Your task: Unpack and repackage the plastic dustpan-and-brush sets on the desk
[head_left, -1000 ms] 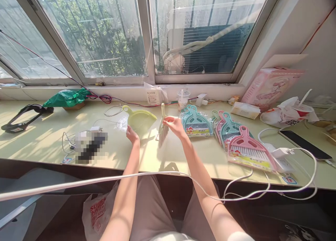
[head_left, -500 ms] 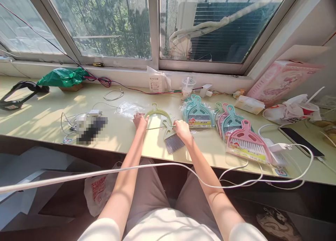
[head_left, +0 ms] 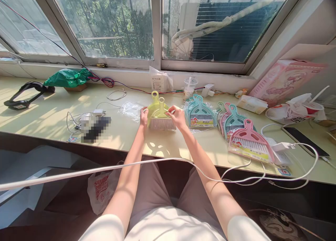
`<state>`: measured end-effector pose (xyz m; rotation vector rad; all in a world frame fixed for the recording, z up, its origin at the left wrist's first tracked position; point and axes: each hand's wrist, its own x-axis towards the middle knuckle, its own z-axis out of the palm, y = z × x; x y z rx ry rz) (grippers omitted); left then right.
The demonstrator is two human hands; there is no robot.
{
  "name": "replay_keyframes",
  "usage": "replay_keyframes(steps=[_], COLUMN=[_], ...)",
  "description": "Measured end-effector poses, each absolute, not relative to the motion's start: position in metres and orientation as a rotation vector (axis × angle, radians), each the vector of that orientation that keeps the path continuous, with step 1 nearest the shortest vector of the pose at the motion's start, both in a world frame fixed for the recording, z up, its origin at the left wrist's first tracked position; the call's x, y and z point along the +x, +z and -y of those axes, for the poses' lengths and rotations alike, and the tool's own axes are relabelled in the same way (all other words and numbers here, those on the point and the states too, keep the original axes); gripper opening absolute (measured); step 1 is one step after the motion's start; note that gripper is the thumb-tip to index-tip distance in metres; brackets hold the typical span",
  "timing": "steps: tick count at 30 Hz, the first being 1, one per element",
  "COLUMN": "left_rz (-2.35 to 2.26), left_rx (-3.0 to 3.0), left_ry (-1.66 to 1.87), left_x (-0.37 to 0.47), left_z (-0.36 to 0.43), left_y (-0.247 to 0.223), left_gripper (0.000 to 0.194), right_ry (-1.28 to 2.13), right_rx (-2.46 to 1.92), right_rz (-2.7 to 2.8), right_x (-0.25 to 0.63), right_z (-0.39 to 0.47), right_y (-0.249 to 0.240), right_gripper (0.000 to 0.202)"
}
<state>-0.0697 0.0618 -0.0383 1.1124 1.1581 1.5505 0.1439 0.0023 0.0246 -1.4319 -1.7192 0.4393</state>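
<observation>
My left hand (head_left: 144, 117) is closed on the left edge of a yellow-green dustpan (head_left: 153, 104), whose looped handle points toward the window. A matching hand brush (head_left: 162, 123) with pale bristles lies against the dustpan's front, its handle upward beside the dustpan's handle. My right hand (head_left: 178, 116) pinches the brush at its right end. Both are held up a little, with their shadow on the table below. Crumpled clear plastic wrapping (head_left: 130, 111) lies just left of my left hand. To the right are wrapped blue dustpan sets (head_left: 201, 111) and a wrapped pink set (head_left: 249, 137).
A white cable (head_left: 157, 160) crosses in front of my forearms. Along the back stand a plastic cup (head_left: 190, 85) and a white packet (head_left: 159, 80). A phone (head_left: 301, 140) lies at the right; a green bag (head_left: 67, 77) and black headphones (head_left: 26, 96) are at the left.
The brush has turned upright and moved up and left against the dustpan, which is now tilted up off the table. My right hand has shifted from the brush's handle to its end.
</observation>
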Motion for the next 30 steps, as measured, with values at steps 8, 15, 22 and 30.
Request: replay_keyframes(steps=[8,15,22,30], left_rz=[-1.094,-1.132,-1.088,-1.184], left_rx=[1.356,1.416,1.447,1.074], left_ry=[1.451,1.336,1.315,1.667], left_x=[-0.068,-0.064,-0.065,-0.079], left_z=[-0.044,-0.046,-0.044,-0.051], left_y=[-0.022,-0.023,-0.025,-0.024], left_gripper=[0.051,0.041,0.039,0.035], right_ry=[0.118,0.629,0.643,0.435], right_rx=[-1.596,-1.387,-1.499,-1.497], right_rz=[1.626,1.755,1.54,1.597], right_x=[0.105,0.119,0.111,0.129], right_z=[-0.032,-0.051,-0.052,-0.034], right_y=[0.036,0.042,0.033,0.019], right_gripper=[0.022,0.033,0.028,0.037])
